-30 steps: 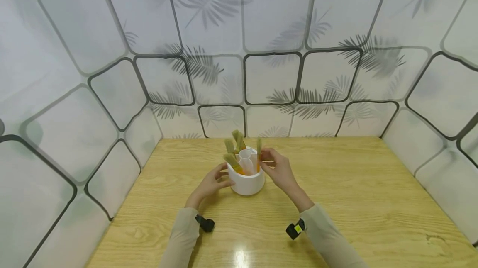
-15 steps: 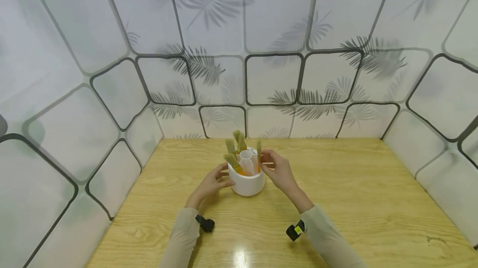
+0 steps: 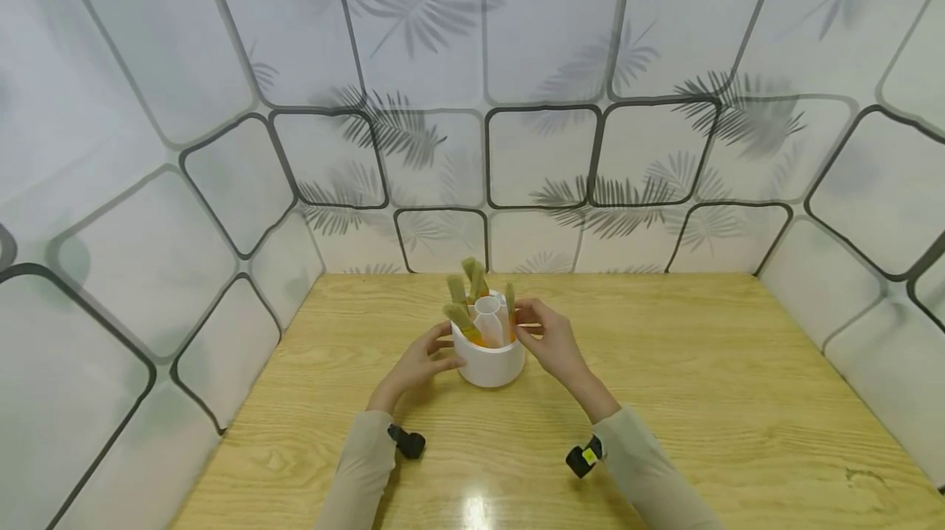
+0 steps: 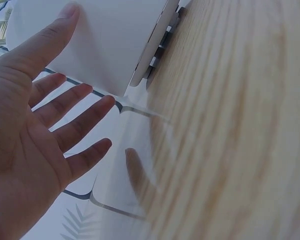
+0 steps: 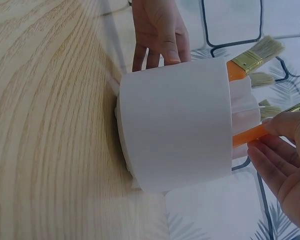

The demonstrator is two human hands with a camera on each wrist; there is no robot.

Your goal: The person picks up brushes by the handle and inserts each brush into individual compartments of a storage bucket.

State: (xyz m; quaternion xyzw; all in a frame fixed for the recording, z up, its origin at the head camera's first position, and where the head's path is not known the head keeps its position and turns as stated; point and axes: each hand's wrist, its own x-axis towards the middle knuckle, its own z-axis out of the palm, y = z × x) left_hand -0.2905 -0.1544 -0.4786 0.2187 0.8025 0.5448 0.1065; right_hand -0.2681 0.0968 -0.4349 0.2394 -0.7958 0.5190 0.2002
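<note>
A white round holder [image 3: 489, 370] stands on the table, with a pale divided insert [image 3: 487, 323] inside. Several paintbrushes [image 3: 459, 318] lean in its left and far parts, bristles up. My right hand [image 3: 550, 341] pinches the orange handle of another paintbrush [image 5: 249, 135] between thumb and fingers. That handle's lower end goes inside the holder, hidden by the wall. My left hand [image 4: 35, 135] lies along the holder's left side with fingers spread and thumb against the white wall [image 4: 105, 45].
The wooden table [image 3: 701, 399] spreads on both sides and in front. Patterned white walls [image 3: 539, 153] enclose it at the back and sides. A small black camera [image 3: 583, 458] sits on each wrist.
The paintbrush in my right hand has sunk slightly lower into the holder, and the right hand has dipped a little with it. The left hand stays against the holder.
</note>
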